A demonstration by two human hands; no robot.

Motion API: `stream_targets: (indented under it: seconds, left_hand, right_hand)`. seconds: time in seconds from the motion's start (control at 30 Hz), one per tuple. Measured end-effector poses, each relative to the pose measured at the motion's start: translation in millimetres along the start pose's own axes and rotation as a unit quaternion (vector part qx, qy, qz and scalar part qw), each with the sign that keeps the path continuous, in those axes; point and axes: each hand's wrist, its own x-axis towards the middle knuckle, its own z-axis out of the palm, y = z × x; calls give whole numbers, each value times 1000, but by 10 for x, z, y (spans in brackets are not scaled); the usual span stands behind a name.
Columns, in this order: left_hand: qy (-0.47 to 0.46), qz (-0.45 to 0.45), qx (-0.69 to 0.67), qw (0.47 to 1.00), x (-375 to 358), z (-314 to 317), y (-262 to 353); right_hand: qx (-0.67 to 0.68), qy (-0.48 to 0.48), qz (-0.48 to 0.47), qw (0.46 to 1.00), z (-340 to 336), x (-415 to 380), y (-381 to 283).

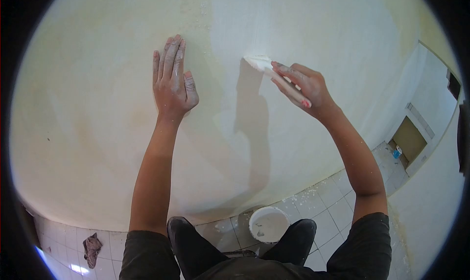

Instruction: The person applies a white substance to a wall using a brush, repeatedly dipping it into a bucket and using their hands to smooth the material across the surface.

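Observation:
My left hand (174,81) lies flat against the pale wall (98,113), fingers stretched upward and smeared with white paint. My right hand (309,86) is closed around the handle of a paintbrush (290,86). White paint coats the brush's bristles, which are tilted up and left and meet the wall to the right of my left hand. A brighter white painted area (293,20) covers the wall about the brush; yellowish wall shows on the left. Shadows of my arm and the brush fall on the wall below it.
A white bucket (252,228) with whitish paint stands on the tiled floor (330,216) between my knees. A crumpled brown rag (92,250) lies at the lower left. White spatters dot the tiles by the wall. At the right, an opening shows a blue object (396,153) on the floor.

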Motion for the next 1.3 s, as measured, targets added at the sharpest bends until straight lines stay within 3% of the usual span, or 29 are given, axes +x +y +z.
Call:
stream_targets:
  seconds: [0.1,0.3,0.4,0.43,0.47,0.53,0.57,0.63,0.73,0.9,1.03,1.13,1.23,1.3]
  left_hand:
    - [5,0,0,1000,-18,-1,1]
    - [13,-4,-10,1000,-72,-17,-20]
    - [16,-4,-15,1000,-126,-14,-27]
    - [15,-2,-15,1000,-140,-11,-30]
    - [15,-3,-17,1000,-154,-8,-28]
    - [19,-4,-20,1000,-155,-3,-31]
    - [18,-5,-20,1000,-156,-1,-33]
    - [17,-7,-20,1000,-230,1,-54]
    - [7,-3,-11,1000,-275,16,-132]
    - [26,-3,-94,995,-231,-11,-158]
    - [65,17,-143,987,302,-12,-122]
    - [102,39,-154,982,763,39,-235]
    - [131,58,-160,977,1209,63,-336]
    - [157,51,-184,969,1256,142,-401]
  right_hand:
    - [18,-13,-37,999,-51,107,4]
    - [45,-282,-86,954,18,97,-45]
    - [56,-234,-140,960,-172,391,305]
    - [33,-218,-206,953,-233,580,471]
    - [-20,-213,-139,967,-293,694,578]
    - [-25,-174,-200,964,-572,1049,702]
    - [-92,-117,-270,951,-685,1197,846]
    - [-219,-68,-227,946,-891,1419,651]
    - [-252,26,-256,933,-787,1434,659]
    - [-66,-55,-177,981,-215,666,499]
    - [26,-227,-137,964,-130,320,210]
    - [51,-299,-77,950,-222,613,167]
    - [-2,-235,-252,939,-571,1356,496]
    - [-27,-212,-195,957,-825,1851,674]
